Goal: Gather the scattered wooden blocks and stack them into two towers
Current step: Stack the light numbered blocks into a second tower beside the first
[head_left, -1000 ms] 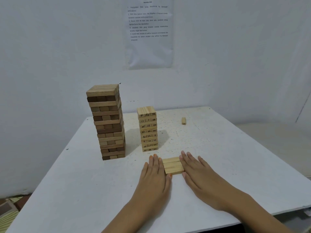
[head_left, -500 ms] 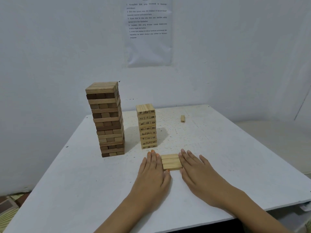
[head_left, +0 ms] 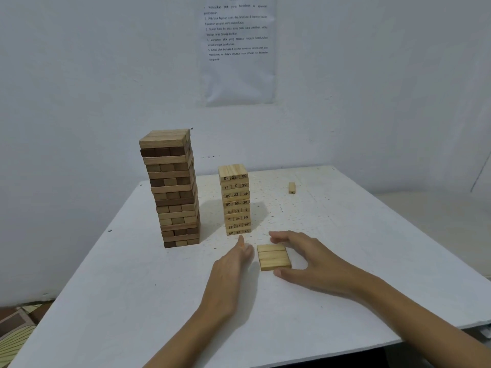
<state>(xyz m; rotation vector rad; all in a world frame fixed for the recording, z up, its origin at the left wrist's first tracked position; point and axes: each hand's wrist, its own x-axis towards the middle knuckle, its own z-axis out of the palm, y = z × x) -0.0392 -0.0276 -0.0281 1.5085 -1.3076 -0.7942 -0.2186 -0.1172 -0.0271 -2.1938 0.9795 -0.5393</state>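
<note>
A tall tower of brown and tan blocks (head_left: 172, 189) stands on the white table (head_left: 132, 301) at the left. To its right is a shorter tower of pale numbered blocks (head_left: 235, 200). In front of that tower lies a flat row of three pale blocks (head_left: 273, 257). My right hand (head_left: 310, 257) arches around the row's right side, fingers past its far edge and thumb at its near edge; whether it touches the blocks is unclear. My left hand (head_left: 231, 266) lies with straight fingers just left of the row, apart from it. A single pale block (head_left: 291, 187) lies far right.
A printed paper sheet (head_left: 237, 49) hangs on the white wall behind the table. The table's near edge runs just under my forearms. A patterned floor (head_left: 13, 333) shows at the bottom left.
Both hands had been pressed flat against the row's two ends. My right hand has now lifted and spread around the row, and my left hand has drawn a little away from it.
</note>
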